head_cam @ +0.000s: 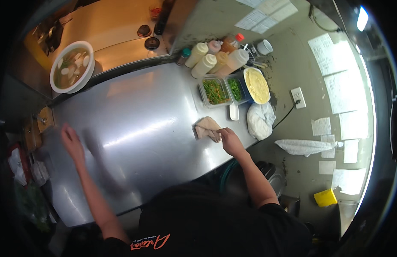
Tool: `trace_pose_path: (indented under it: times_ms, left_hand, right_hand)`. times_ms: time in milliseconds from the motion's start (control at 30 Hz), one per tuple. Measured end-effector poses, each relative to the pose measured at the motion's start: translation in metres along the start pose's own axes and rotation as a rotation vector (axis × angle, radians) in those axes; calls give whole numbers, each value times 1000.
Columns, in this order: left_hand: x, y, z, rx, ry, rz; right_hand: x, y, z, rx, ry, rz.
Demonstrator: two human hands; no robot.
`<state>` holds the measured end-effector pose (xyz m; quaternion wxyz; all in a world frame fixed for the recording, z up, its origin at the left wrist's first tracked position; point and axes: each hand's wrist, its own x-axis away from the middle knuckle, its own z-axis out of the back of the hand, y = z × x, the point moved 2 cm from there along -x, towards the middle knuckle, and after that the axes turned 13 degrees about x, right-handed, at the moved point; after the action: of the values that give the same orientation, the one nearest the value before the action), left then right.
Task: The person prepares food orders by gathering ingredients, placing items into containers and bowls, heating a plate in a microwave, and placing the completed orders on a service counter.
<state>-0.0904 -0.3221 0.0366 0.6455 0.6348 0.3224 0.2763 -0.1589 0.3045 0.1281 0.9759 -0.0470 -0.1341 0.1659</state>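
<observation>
My right hand [231,141] grips one edge of a folded beige cloth [206,128], which lies on the right part of a stainless steel counter [137,135]. My left hand [71,139] is blurred at the counter's left side, with its fingers stretched out and nothing in it. A small white dish [233,112] lies just beyond the cloth. Behind that dish are a clear container of cut green and orange vegetables [214,91] and another of chopped greens [235,89]. Beside them stands a tub of pale yellow spread [257,85].
A white bowl of soup [71,69] stands on the raised shelf [121,61] at back left. Several squeeze bottles [204,66] crowd the back right corner. A tied white plastic bag [260,122] sits at the right edge, near a cord plugged into a wall outlet [298,97].
</observation>
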Motion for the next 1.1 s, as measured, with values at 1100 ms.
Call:
trace_pose_path:
  times_ms: [1100]
  left_hand:
    - [514,-82,432,-734,96,614]
  right_hand:
    - [12,-58,-139,-18,707,-340]
